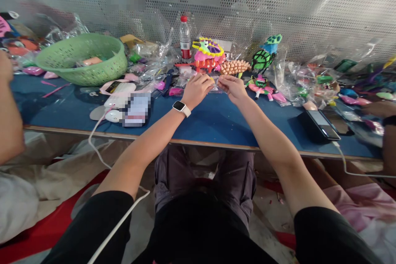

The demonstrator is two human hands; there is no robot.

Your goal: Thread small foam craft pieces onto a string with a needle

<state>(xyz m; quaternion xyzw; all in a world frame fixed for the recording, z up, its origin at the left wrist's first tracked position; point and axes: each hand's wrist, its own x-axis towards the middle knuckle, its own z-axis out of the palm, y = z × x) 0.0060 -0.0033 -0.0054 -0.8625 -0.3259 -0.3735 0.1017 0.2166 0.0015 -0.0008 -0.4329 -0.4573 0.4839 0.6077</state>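
Observation:
My left hand (198, 90), with a watch (178, 106) on its wrist, reaches over the blue table with its fingers bent together. Close by on the right, my right hand (232, 88) has thumb and fingertips pinched. Whatever sits between the fingertips is too small to make out; clear plastic shows around them. Just behind my hands stand a pink and red clay figure (208, 55) with a yellow-edged frill and a brown spiky clay piece (234, 67). To the right are a green and black turtle-like figure (264, 57) and a small pink and green figure (261, 85).
A green basket (83, 75) and a phone (136, 109) are on the left. A red-capped bottle (185, 39) stands at the back. On the right lies a black device (318, 126) with a cable. Plastic bags (297, 78) line the table (216, 126). Other people's arms (10, 119) show at both sides.

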